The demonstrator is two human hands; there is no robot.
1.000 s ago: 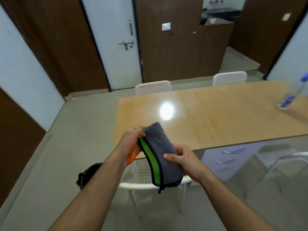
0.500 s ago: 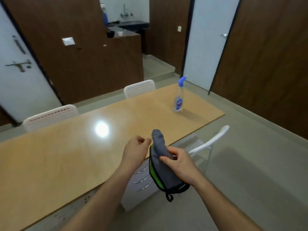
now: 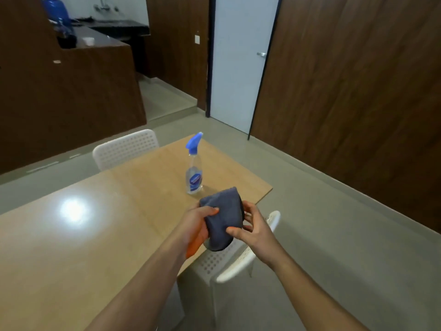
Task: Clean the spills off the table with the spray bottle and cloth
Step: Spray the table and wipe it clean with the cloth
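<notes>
Left hand (image 3: 196,225): fingers curled round the left side of a folded grey cloth (image 3: 223,218), thumb across its front. Right hand (image 3: 253,229): thumb and fingertips pinching the cloth's right edge. Cloth: held between both hands, above the near edge of the table (image 3: 95,235). Spray bottle (image 3: 194,168): clear body, blue trigger head, upright on the table just beyond the cloth, near the far right corner. White perforated chair (image 3: 235,263): below the hands. Second white chair (image 3: 125,149): at the table's far side. White door (image 3: 238,63): beyond.

Spray bottle (image 3: 194,173) upright on table (image 3: 100,225)
</notes>
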